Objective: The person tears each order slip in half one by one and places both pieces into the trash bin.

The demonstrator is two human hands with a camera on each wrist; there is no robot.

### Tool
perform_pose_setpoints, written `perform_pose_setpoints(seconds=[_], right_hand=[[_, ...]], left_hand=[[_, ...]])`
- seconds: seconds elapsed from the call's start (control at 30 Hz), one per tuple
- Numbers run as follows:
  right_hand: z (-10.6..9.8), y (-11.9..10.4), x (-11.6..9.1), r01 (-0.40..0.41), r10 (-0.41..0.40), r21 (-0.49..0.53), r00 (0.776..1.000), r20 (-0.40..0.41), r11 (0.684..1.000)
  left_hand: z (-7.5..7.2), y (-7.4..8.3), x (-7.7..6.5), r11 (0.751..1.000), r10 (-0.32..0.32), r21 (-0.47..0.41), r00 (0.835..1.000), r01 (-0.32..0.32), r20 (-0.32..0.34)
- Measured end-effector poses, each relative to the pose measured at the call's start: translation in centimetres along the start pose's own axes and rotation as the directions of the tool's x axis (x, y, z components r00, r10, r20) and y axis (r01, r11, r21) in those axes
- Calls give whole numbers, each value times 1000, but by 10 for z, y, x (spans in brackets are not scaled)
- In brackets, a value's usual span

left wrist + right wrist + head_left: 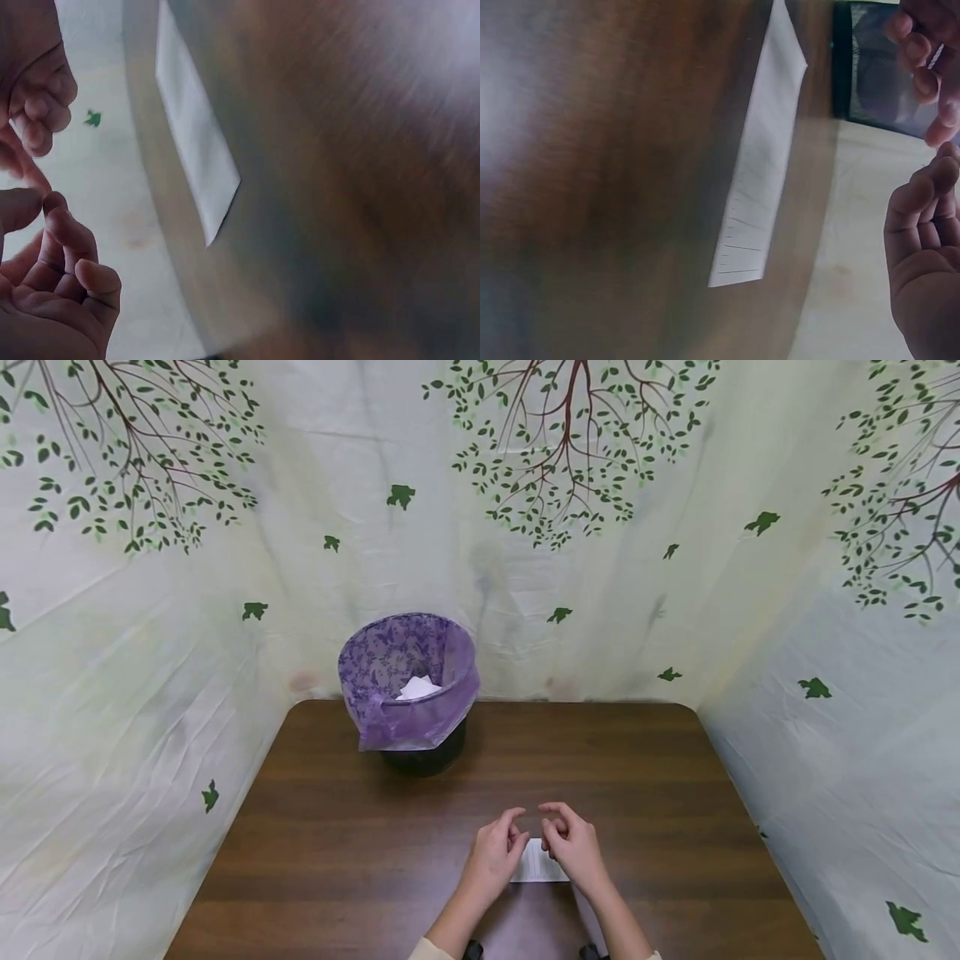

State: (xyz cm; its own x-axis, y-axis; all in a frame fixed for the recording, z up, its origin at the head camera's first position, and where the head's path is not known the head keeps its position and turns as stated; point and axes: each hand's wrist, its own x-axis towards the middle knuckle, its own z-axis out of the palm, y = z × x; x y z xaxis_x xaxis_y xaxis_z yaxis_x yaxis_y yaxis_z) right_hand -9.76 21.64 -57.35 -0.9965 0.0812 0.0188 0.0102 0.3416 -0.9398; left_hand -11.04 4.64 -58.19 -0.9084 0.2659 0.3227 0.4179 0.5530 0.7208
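Note:
A white piece of paper with faint printed lines lies flat on the brown table, below both hands. My left hand is held over its left side, fingers loosely bent. Over the right side is my right hand, its index finger pointing inward at the left one. Neither hand shows anything in its fingers. The wrist views catch the paper beneath, with ruled marks near one end of the paper. There the fingertips of the left hand and right hand come close together.
At the table's back left stands a black bin with a purple patterned liner folded over its rim. White paper shows inside it. A leaf-printed curtain surrounds the wooden table.

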Motion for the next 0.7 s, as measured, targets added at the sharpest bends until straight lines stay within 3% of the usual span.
perform_pose_setpoints(seconds=[0.27,0.7], right_hand=[[2,18,-7,-46,45,-53,999,-19,998],[9,46,-12,-181,183,-67,983,32,981]], left_hand=[[19,-2,-8,998,-15,55,999,17,-51],[40,-11,-14,994,-69,83,997,71,-29]])
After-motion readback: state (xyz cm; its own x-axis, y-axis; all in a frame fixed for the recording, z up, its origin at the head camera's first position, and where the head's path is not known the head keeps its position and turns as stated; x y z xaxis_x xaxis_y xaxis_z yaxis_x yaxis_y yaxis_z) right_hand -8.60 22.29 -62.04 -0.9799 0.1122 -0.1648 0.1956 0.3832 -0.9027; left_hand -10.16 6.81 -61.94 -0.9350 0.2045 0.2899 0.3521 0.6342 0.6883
